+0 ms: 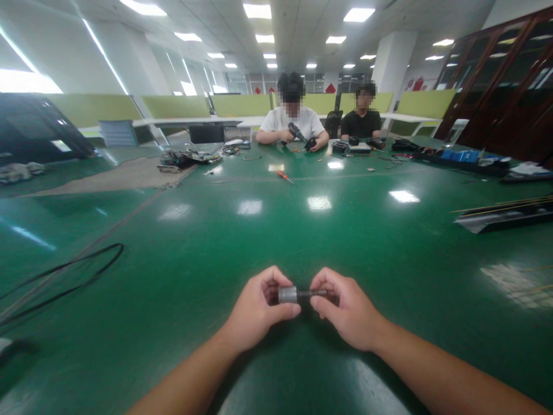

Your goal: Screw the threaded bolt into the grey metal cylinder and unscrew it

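In the head view a hole saw (288,295), a short grey metal cylinder with a thin dark shank, lies level between my hands above the green tabletop. The fingers and thumb of my left hand (260,304) are closed around its cylinder end. My right hand (345,305) pinches the shank at the other end between thumb and fingers. Part of the shank's tip is hidden by the right fingers.
A red screwdriver (283,176) lies farther off on the green table (207,242). Black cable (103,271) loops at left, metal strips (505,216) lie at right. Across sit two people, one holding a power drill (296,131). Electronic parts (185,159) are piled at the far left.
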`<control>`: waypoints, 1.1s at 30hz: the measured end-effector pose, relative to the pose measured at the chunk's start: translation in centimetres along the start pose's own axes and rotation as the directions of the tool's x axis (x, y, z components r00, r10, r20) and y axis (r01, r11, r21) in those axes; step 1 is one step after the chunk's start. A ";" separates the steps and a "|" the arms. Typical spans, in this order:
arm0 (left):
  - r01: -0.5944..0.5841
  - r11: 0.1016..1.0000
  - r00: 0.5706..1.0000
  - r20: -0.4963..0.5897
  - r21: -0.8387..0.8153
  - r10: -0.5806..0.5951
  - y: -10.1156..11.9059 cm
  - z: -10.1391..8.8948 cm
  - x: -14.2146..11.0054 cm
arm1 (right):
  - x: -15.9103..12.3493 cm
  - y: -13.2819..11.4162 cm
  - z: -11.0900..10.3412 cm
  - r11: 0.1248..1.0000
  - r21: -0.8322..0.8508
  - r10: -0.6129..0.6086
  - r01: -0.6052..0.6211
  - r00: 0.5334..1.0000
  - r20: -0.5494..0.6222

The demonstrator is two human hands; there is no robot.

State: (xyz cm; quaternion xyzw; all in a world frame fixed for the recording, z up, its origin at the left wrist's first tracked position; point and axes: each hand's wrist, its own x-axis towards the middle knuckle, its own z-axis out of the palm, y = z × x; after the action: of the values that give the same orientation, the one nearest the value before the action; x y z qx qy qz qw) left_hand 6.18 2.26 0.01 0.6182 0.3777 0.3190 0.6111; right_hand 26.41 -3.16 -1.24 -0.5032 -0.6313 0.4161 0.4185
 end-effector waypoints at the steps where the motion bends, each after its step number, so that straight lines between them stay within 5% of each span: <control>1: 0.000 1.000 1.000 -0.001 -0.003 0.000 0.0 0.0 0.0 | 0.0 0.0 0.0 1.000 0.007 -0.002 0.002 1.000 0.001; 33: -0.006 0.998 1.000 -0.030 -0.062 0.005 0.1 -0.1 0.1 | 0.0 0.4 0.0 0.998 0.062 0.009 -0.009 1.000 0.002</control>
State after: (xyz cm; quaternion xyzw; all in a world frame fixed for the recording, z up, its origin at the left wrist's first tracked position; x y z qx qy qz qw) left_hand 6.16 2.39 0.11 0.5953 0.3749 0.3412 0.6234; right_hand 26.53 -3.12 -1.60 -0.4924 -0.6161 0.4380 0.4313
